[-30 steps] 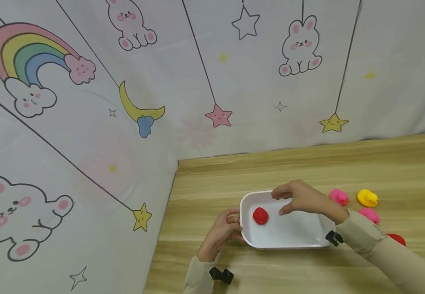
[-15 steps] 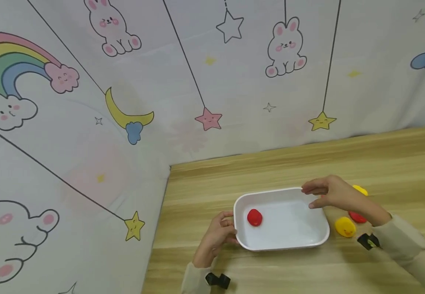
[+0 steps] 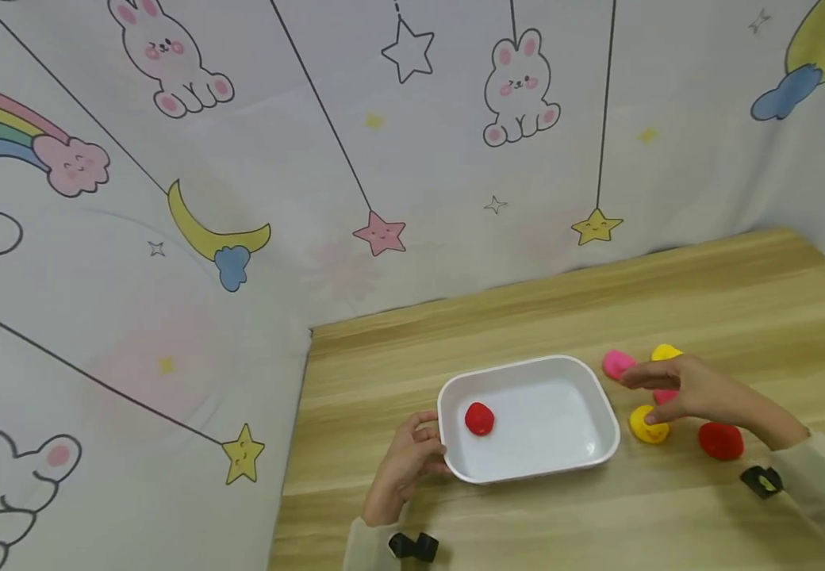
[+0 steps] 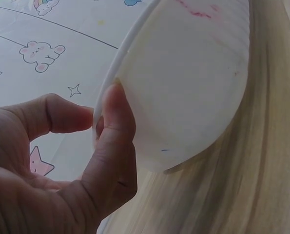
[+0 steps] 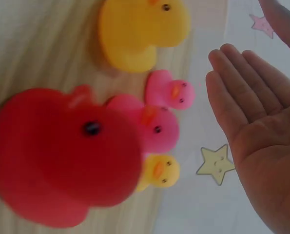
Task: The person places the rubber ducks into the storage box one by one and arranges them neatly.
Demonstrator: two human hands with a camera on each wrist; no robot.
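My left hand [image 3: 405, 460] holds the left end of a white rectangular tray [image 3: 527, 468]. In the left wrist view its curled fingers [image 4: 118, 109] lie at the rim and against the outer wall. One red rubber duck [image 3: 480, 419] sits inside the tray, toward its left end. My right hand [image 3: 698, 390] hovers over a group of rubber ducks right of the tray, with its fingers extended and nothing held. Around it are a yellow duck [image 3: 646, 428], a red duck [image 5: 62, 156], two pink ducks, one a small pink duck [image 3: 616, 364], and another yellow duck [image 3: 666, 351].
The wood-grain table [image 3: 398, 333] meets a white cloth backdrop [image 3: 441, 159] at the back and left. Bunnies, stars and moons are printed on the cloth. A small black device is strapped at each wrist.
My right hand has moved right, from above the tray to above the ducks. My left hand stays at the tray's left end, and the head view has turned toward the right.
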